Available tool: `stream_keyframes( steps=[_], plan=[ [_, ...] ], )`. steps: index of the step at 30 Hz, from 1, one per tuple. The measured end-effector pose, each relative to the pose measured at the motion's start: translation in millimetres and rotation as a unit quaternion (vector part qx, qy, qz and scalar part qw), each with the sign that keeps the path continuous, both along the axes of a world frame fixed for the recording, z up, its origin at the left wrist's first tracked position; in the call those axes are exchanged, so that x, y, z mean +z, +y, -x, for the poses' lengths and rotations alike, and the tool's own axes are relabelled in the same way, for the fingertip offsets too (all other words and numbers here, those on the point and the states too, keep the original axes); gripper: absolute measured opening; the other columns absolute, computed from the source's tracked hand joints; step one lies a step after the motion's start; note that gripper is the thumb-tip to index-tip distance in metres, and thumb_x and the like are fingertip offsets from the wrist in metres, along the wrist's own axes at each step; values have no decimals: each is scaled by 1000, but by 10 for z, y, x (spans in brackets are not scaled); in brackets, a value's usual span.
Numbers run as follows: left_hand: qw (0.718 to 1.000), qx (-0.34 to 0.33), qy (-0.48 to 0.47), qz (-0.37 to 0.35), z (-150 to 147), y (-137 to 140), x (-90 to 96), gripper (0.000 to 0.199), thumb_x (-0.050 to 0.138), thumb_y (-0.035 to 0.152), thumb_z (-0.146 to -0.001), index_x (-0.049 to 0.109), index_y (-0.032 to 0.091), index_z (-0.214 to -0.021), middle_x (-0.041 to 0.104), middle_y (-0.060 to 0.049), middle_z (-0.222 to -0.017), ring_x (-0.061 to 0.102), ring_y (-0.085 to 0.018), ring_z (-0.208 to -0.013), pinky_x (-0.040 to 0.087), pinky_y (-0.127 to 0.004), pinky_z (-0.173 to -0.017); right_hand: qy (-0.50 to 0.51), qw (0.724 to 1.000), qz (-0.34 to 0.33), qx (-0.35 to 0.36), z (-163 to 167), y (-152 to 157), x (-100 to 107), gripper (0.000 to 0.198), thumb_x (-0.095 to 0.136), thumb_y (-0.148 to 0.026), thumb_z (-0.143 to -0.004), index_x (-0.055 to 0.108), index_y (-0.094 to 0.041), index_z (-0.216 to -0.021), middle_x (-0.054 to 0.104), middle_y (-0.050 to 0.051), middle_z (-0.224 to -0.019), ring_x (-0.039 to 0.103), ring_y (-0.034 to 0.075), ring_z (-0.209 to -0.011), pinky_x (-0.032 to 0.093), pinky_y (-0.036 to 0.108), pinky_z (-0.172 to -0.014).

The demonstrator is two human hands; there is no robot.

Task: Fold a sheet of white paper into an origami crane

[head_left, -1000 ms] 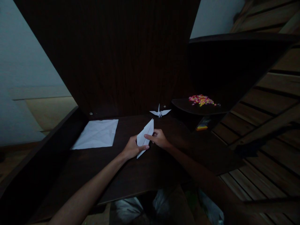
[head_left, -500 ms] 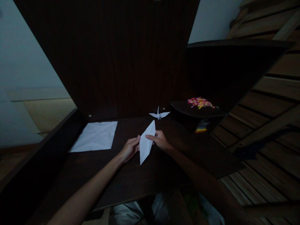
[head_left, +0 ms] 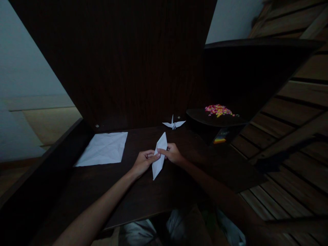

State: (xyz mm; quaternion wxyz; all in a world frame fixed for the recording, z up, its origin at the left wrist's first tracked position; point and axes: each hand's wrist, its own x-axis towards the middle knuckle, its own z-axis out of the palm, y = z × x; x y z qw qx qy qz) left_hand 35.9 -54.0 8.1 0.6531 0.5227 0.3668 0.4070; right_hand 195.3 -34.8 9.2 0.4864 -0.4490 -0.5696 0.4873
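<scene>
Basically, a dk brown back panel [head_left: 123, 68] takes up most of the view, w/ a slatted wood structure [head_left: 299, 112] along the R side. Dk desk [head_left: 138, 200] runs below the panel. Corner shelf [head_left: 201, 118] sits at the desk's back R. White paper sheet [head_left: 104, 150], creased, lies flat on the desk's L side.

L hand [head_left: 144, 162] and R hand [head_left: 173, 153] are close together mid-desk, both clamped on one folded paper [head_left: 158, 166], white, long diamond shape, tilted w/ its top pt leaning R. L thumb presses its front near the middle; R thumb lies across the front just above, other R fingers partly hidden behind. Can't tell if the thumbs touch.

Paper crane [head_left: 174, 125], white, wings spread, stands at the back of the desk, just beyond the folded paper's top. Striped packet [head_left: 220, 136], yellow/orange at bottom, is under the shelf; print unreadable. Tiny multicol. pcs [head_left: 219, 110], mostly pink & yellow, heaped on the shelf.
</scene>
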Motion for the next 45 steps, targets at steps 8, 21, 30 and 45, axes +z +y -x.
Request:
stream_keyframes(
  steps=[8,21,30,45],
  plan=[
    [999,29,34,-14,-21,-42,40,31,79,38,-62,70,12,-76,71,-3,-71,62,-14,-60,44,-23,-58,6,1000,-7,-11,11,-43,1,41,75,-52,-54,57,-14,-53,52,-2,-46,44,8,-39,32,21,-36],
    [999,-6,27,-30,-10,-29,60,39,74,44,-66,72,12,-86,72,-5,-76,62,-17,-69,44,-24,-65,51,997,-6,-55,-34,3,36,29,75,-38,-57,60,-14,-55,57,-1,-54,49,11,-50,37,23,-47],
    [998,-22,50,-13,-30,-65,60,32,77,39,-63,71,12,-79,69,-2,-64,61,-14,-57,44,-23,-57,58,997,-9,-42,-17,-14,50,30,76,-39,-57,60,-14,-59,58,-1,-56,50,11,-51,38,23,-49],
    [994,-92,54,-10,-25,-96,105,33,73,42,-69,72,11,-80,69,-4,-69,61,-14,-62,47,-24,-62,99,993,2,-59,-114,30,84,32,76,-40,-58,60,-13,-63,58,-2,-56,50,10,-49,37,23,-47]
  ],
)
